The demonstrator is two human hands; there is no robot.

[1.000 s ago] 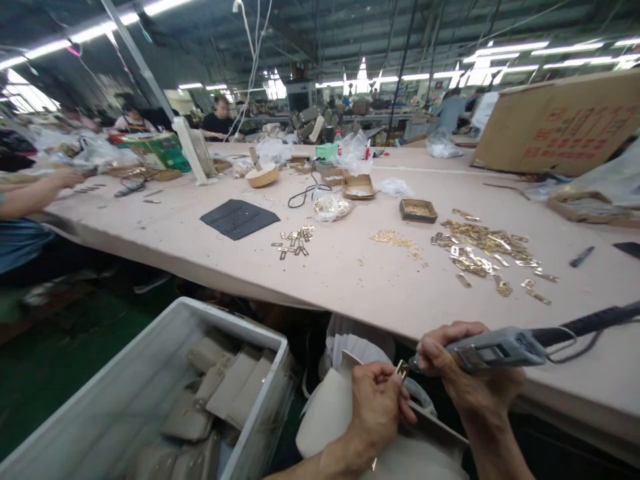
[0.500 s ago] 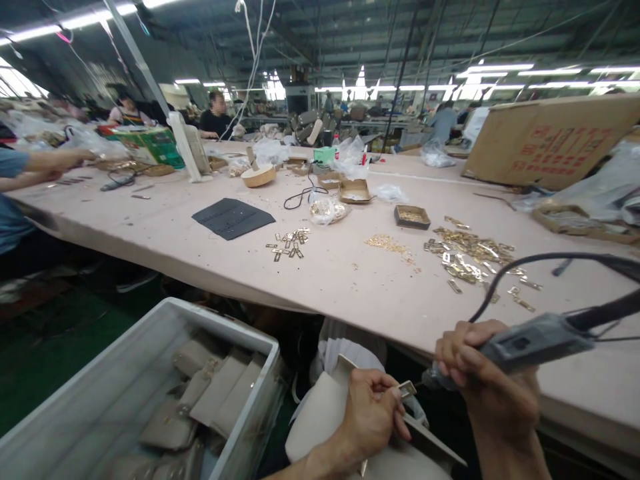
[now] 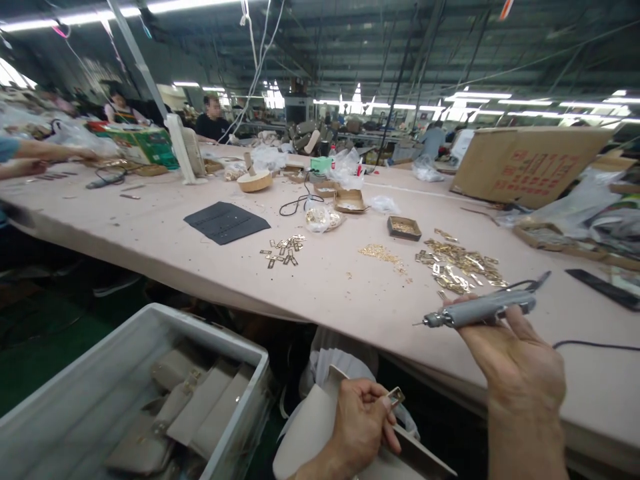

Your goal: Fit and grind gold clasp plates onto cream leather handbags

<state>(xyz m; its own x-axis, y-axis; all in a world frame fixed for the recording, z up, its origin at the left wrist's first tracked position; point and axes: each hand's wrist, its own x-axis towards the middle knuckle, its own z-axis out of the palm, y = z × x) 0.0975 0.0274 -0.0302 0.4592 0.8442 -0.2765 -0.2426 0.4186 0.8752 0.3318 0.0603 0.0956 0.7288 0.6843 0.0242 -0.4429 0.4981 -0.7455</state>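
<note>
My left hand (image 3: 361, 421) is closed, pinching a small gold rectangular metal plate (image 3: 395, 398) between thumb and fingers. Under and around that hand is a beige bag piece (image 3: 306, 427) with a stiff flap edge, low in front of me; the hand covers part of it. My right hand (image 3: 515, 350) is turned palm up at the table's front edge and holds a grey electric screwdriver (image 3: 483, 309). The tool lies across the fingers, its thin bit pointing left, apart from the plate.
Gold plates (image 3: 463, 263) lie heaped on the table (image 3: 320, 287), beside tiny gold parts (image 3: 383, 255) and a small box (image 3: 404, 228). A grey crate (image 3: 260, 360) with beige bags stands lower left. Further off are a black sheet (image 3: 227, 223), a carton (image 3: 530, 163) and a co-worker's arms (image 3: 47, 152).
My right hand has moved up and away from the gold plate, turning palm up with the screwdriver now level. My left hand still pinches the plate. The view has shifted slightly.
</note>
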